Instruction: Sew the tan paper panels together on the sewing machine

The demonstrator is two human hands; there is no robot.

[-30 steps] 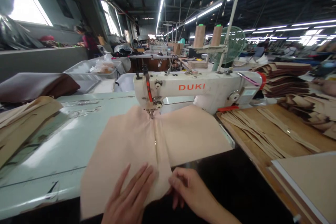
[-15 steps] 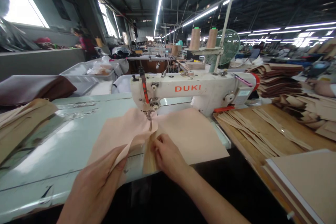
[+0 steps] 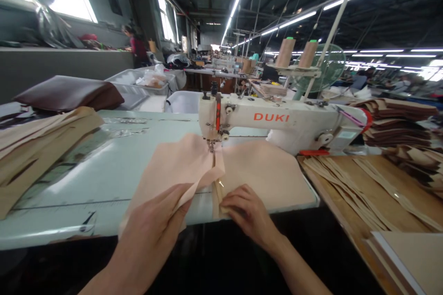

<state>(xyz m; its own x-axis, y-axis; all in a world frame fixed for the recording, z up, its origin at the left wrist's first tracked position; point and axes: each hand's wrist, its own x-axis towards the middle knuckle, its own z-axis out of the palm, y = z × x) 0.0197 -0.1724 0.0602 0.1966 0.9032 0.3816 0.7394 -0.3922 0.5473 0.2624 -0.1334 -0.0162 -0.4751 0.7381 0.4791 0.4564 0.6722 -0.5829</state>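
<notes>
1. Glossy, pale green, flat surface (image 3: 79,170), stretching from centre toward 9 o'clock.
2. White sewing machine with red "DUKI" lettering (image 3: 242,116), toward 3 o'clock.
3. Thin, flexible, pinkish-beige sheeting (image 3: 266,170), beneath the machine's needle end: flat toward 4 o'clock, lifted toward 7.
4. Left hand (image 3: 155,216), at 7 o'clock, with grip clamped on the sheeting's raised edge.
5. Right hand (image 3: 247,207), at 5 o'clock, with grip pinched together on the near end of a narrow beige strip (image 3: 216,200).
6. Small, shiny metal pull (image 3: 221,184), on the strip, at 6 o'clock.

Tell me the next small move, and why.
Perhaps lower the left hand, laying the raised edge of the left beige panel onto the narrow strip: that edge is held up, the strip's near part lies exposed, and the right hand is there.
</notes>
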